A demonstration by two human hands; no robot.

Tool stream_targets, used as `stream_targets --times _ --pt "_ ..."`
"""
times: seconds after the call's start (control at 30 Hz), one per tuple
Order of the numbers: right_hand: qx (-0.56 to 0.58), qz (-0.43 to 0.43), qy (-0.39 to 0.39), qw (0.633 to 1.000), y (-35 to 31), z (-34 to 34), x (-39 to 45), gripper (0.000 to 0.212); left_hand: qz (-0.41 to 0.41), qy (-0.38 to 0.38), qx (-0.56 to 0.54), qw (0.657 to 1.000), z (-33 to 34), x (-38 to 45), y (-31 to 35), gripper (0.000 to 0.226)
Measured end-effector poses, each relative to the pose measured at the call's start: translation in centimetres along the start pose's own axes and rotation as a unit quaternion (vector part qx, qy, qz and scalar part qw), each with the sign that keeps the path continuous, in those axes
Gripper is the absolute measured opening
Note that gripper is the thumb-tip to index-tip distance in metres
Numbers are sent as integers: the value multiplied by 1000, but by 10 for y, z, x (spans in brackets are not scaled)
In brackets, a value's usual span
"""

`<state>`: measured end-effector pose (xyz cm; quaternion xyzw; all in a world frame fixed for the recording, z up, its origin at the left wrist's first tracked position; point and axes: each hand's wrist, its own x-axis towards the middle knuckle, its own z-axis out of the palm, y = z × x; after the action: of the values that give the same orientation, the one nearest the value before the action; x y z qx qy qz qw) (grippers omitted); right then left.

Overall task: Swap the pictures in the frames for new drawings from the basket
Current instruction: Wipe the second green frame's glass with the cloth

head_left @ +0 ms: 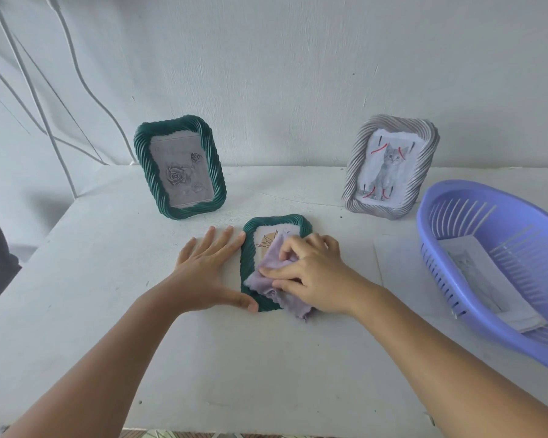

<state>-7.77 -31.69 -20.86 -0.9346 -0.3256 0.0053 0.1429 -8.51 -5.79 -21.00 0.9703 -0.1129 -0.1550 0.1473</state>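
green ribbed frame (248,257), lilac cloth (274,262), lavender basket (437,270)

Under the right hand's fingers (293,248) lies a soft, fuzzy lilac cloth (274,267) with a frayed edge. It rests on a green frame (248,257) of ribbed, slightly glossy plastic. Beyond the fingers, the purple basket (494,260) is smooth slotted plastic holding matt paper sheets (484,276). The bench (266,358) looks matt white, faintly rough.

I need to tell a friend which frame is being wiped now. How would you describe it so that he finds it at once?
On the white table, look in front of the two standing frames, between the hands. The small green frame lies flat there, with a lilac cloth on its glass. Unlike the standing green frame, it is lying down.
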Motion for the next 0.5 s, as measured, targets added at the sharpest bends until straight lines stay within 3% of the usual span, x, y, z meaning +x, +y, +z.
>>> stream_targets --times 0.1,0.27,0.4,0.5 --pt "-9 5 -12 1000 19 -12 -8 34 0 -2 1 1000 0 0 0 141" --pt "-37 76 61 994 3 -1 11 29 -4 -6 -1 1000 0 -1 1 141" --pt "-12 2 -15 1000 -6 -1 2 37 -4 -6 1 1000 0 0 0 140" --pt "-8 6 -20 1000 17 -14 -12 44 -2 -6 2 1000 0 0 1 141"
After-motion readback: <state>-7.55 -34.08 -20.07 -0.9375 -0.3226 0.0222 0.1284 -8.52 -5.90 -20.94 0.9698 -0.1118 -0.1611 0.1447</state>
